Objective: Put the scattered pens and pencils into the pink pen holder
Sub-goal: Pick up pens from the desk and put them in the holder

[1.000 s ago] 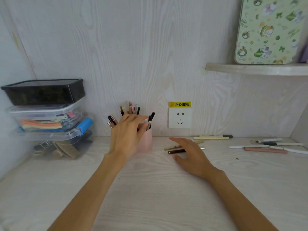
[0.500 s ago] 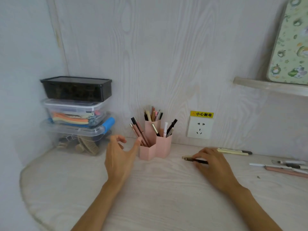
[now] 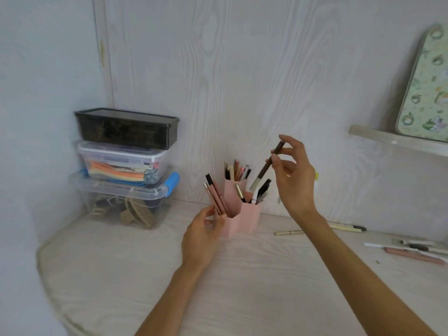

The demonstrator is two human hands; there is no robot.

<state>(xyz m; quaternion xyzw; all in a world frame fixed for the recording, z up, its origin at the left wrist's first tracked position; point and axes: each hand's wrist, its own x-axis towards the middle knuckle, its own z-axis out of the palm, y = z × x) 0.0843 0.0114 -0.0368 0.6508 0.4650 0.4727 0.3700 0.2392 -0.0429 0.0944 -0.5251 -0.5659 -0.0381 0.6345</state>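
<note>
The pink pen holder point(image 3: 251, 218) stands at the back of the desk with several pens and pencils upright in its compartments. My right hand point(image 3: 294, 179) pinches a dark brown pen point(image 3: 268, 166), tilted, with its pale lower tip just above the holder's right compartment. My left hand point(image 3: 202, 235) grips the holder's left side. A gold pen point(image 3: 288, 232) and a cream pen point(image 3: 346, 226) lie on the desk to the right. Several more pens point(image 3: 412, 251) lie at the far right.
A stack of three plastic boxes point(image 3: 126, 166) fills the back left corner against the wall. A shelf point(image 3: 397, 141) with a patterned green tin point(image 3: 426, 93) juts out at upper right. The desk's rounded edge point(image 3: 46, 270) curves at the left.
My right hand picked the dark pen up from the desk and raised it over the holder. My left hand moved in and took hold of the holder's left side. The view swung left.
</note>
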